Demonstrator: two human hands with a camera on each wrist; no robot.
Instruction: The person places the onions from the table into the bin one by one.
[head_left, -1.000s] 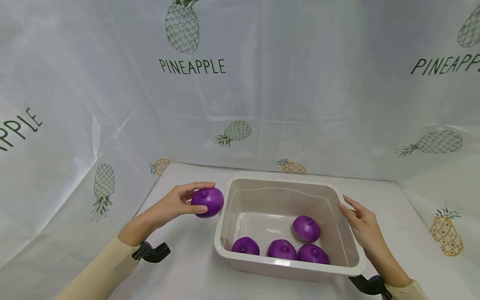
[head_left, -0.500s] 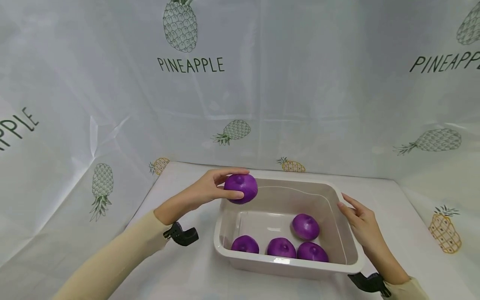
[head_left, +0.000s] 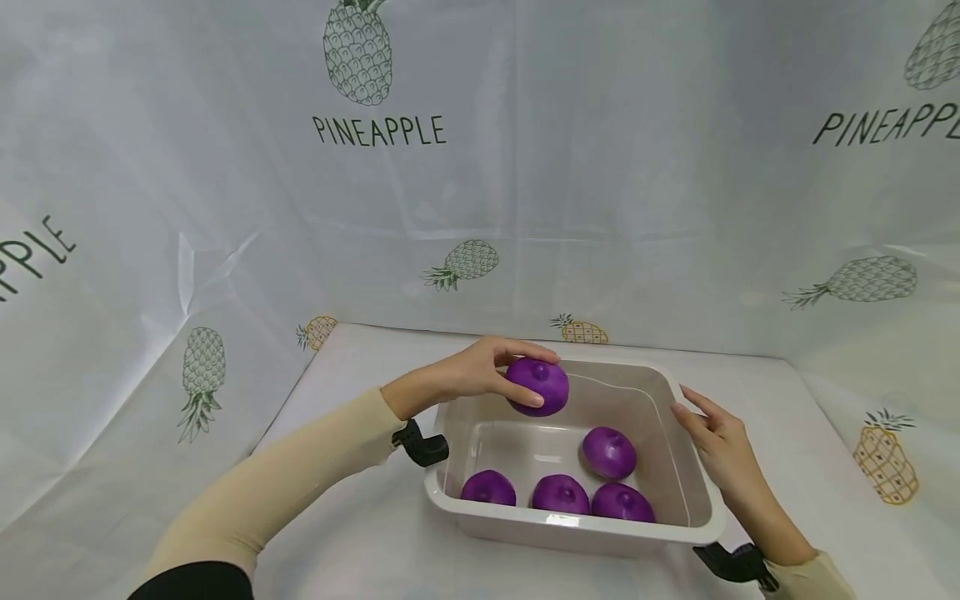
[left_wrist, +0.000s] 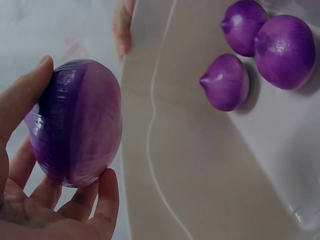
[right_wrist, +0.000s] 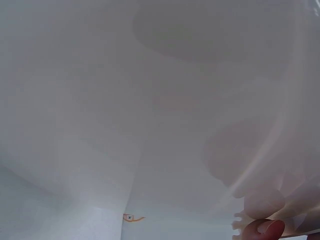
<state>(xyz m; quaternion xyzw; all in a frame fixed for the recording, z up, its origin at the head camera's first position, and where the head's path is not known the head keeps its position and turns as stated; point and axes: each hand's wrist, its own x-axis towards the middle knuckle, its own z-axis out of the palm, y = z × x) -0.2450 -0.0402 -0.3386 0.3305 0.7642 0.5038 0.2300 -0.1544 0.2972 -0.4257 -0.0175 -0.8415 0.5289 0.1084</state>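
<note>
In the head view my left hand [head_left: 483,371] holds a purple onion [head_left: 542,390] above the far left part of a beige plastic basin [head_left: 562,537]. The left wrist view shows the thumb on one side of this onion [left_wrist: 80,125] and the fingers curled round its other side. Several more purple onions [head_left: 610,452] lie inside the basin, mostly along its near wall. At the basin's right side, my right hand [head_left: 720,446] grips the rim, thumb on top and the other fingers outside. The right wrist view is mostly filled by the basin's pale wall, with a fingertip [right_wrist: 267,229] low at the right.
The basin stands on a white-covered table [head_left: 360,533]. Behind and beside it hangs a pale sheet [head_left: 600,208] printed with pineapples. A dark wrist strap piece [head_left: 422,444] below the left hand overlaps the basin's left rim in the head view.
My left hand has carried the onion rightward, from outside the basin's left rim to over its inside. The right hand keeps its grip on the rim, and the basin's onions look unmoved.
</note>
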